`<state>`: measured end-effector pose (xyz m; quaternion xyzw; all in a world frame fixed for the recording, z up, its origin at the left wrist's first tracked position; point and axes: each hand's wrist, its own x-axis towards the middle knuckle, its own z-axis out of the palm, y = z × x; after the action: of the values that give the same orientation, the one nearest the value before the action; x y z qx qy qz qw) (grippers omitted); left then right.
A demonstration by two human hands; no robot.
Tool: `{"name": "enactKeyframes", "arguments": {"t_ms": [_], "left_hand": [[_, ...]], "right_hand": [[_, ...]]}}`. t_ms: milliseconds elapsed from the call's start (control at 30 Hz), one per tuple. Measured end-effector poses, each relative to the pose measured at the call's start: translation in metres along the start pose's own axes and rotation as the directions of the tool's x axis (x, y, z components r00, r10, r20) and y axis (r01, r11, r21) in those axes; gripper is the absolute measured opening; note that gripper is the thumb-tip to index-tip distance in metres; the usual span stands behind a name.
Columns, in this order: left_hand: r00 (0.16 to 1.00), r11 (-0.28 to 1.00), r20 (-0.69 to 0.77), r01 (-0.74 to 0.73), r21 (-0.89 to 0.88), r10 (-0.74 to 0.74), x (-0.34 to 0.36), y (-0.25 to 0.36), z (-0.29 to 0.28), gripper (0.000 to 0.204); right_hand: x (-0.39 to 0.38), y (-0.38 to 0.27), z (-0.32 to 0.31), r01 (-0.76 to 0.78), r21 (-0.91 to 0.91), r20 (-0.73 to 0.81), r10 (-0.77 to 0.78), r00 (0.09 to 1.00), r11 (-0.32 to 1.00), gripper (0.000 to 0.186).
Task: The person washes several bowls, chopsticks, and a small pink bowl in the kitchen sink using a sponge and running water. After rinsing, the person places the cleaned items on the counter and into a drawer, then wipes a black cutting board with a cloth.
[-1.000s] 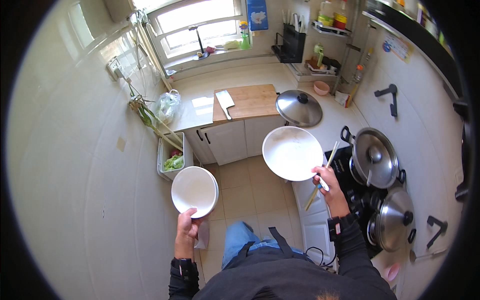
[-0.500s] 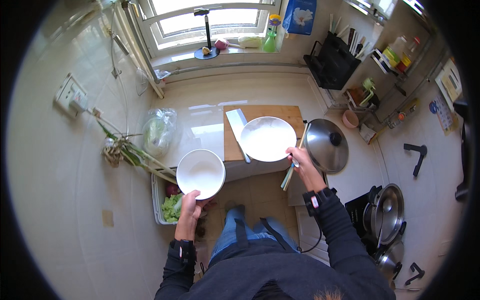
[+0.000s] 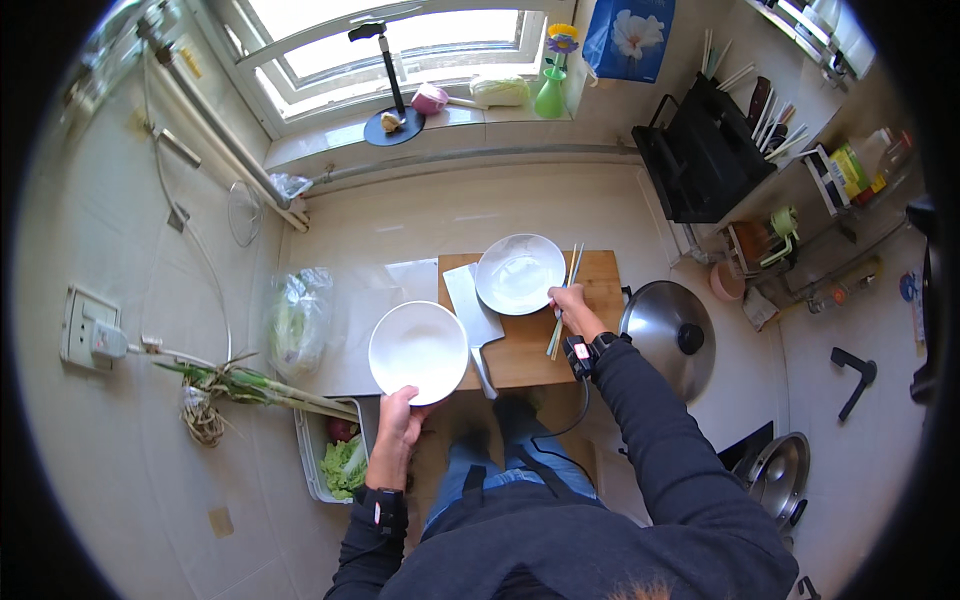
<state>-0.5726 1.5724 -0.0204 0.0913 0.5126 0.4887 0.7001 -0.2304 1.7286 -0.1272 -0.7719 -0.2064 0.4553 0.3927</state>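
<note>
My left hand is closed on the near rim of a white bowl, held in front of the counter's edge. In my right hand are the near right rim of a round white plate and several thin chopsticks, which stick out past the fingers. The plate is over the far left part of a wooden cutting board; whether it touches the board I cannot tell. Partly under the plate's left side lies a cleaver, its handle toward me.
A domed pot lid lies right of the board. Bagged cabbage sits at the left, near long scallions and a bin of vegetables. A black knife rack stands at the back right, steel pans at the lower right.
My right hand has moved left with the plate and chopsticks, over the board. The bowl in my left hand has shifted slightly right. The whole view has shifted with my head.
</note>
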Motion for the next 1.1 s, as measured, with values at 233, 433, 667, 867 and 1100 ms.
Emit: {"name": "enactKeyframes", "arguments": {"t_ms": [233, 433, 667, 867, 1100], "left_hand": [[0.997, 0.990, 0.053, 0.051, 0.135, -0.059, 0.074, -0.026, 0.108, 0.054], [0.986, 0.968, 0.114, 0.091, 0.235, -0.121, 0.155, -0.049, 0.176, 0.060], [0.954, 0.935, 0.175, 0.182, 0.305, -0.243, 0.204, -0.066, 0.202, 0.063], [0.935, 0.922, 0.173, 0.252, 0.295, -0.311, 0.223, -0.075, 0.187, 0.057], [0.735, -0.004, 0.458, -0.527, 0.850, 0.501, 0.161, -0.038, 0.227, 0.060]], "right_hand": [[0.020, -0.009, -0.026, 0.070, -0.340, -0.063, -0.097, 0.993, 0.938, 0.019], [-0.005, -0.046, -0.077, 0.246, 0.142, 0.250, -0.275, 0.928, 0.959, 0.022], [-0.041, -0.079, -0.118, 0.103, 0.373, 0.564, -0.313, 0.764, 0.922, 0.031], [-0.053, -0.087, -0.120, 0.521, 0.084, 0.485, -0.492, 0.723, 0.849, 0.044], [-0.087, -0.111, -0.118, 0.742, -0.425, 0.387, -0.637, 0.667, 0.519, 0.046]]}}
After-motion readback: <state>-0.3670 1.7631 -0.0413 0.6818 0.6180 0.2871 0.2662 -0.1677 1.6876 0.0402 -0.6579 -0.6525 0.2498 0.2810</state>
